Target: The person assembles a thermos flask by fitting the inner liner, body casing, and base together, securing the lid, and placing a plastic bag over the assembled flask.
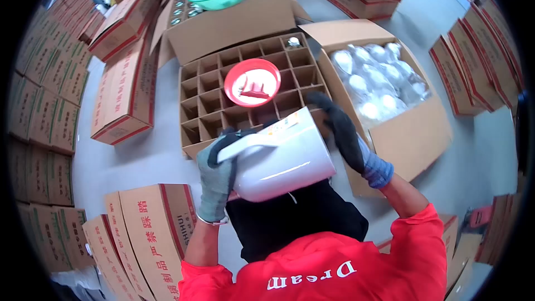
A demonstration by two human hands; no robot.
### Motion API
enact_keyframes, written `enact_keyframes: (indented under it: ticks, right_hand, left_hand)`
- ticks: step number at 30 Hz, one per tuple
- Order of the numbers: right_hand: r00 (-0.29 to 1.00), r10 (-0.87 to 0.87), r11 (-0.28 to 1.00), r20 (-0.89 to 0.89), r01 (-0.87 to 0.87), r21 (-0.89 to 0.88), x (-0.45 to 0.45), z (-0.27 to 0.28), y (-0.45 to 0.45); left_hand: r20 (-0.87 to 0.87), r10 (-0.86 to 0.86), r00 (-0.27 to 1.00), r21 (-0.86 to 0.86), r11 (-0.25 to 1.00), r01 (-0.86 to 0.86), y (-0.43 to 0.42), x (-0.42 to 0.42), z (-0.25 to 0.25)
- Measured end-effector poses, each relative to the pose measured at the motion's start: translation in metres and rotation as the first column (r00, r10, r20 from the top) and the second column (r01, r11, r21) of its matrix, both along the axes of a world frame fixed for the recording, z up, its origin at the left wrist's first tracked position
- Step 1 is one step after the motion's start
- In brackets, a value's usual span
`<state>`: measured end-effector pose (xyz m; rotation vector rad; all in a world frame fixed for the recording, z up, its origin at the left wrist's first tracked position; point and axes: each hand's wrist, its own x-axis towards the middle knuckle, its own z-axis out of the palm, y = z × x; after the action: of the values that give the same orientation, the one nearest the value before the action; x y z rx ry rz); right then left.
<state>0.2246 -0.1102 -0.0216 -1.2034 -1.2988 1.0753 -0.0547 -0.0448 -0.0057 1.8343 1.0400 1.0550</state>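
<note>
A large glossy white jug [287, 159] with a side handle lies tilted across my lap, a printed sticker near its upper edge. My left hand [217, 175], in a grey-green glove with dark fingers, is closed around the handle side of it. Beside the jug's right end is my right hand [345, 134] in a dark glove, its fingers stretched out and slightly blurred; I see nothing in it. Just beyond, a red bowl [233, 97] with a red-and-white item inside rests on a divided cardboard box [189, 147]. One shiny-topped piece [293, 42] stands in a far compartment.
To the right, an open carton [412, 145] holds several clear-wrapped rounded items [379, 78]. A green basin [223, 1] of white pieces sits on another divided box behind. Printed cartons stand at left [125, 89], front left [147, 234] and right [479, 56].
</note>
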Motion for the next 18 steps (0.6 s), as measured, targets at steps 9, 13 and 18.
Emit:
enact_keyframes:
  ticks: [9,13,18]
  right_hand:
    - [0.889,0.322,0.798,0.326,-0.44,0.412,-0.081,0.021,0.053]
    - [0.808,0.555,0.826,-0.197,-0.563,0.018,-0.084,-0.016,0.126]
    - [0.507,0.14,0.99,0.851,-0.06,-0.127,-0.042,-0.189,0.29]
  left_hand:
    - [0.064,0.277,0.959,-0.02,0.961,-0.276,-0.019,-0.061,-0.017]
    - [-0.134,0.366,0.921,-0.144,0.912,-0.383,-0.027,-0.108,-0.045]
    - [-0.139,0.361,0.922,-0.34,0.857,-0.387,-0.04,-0.139,-0.124]
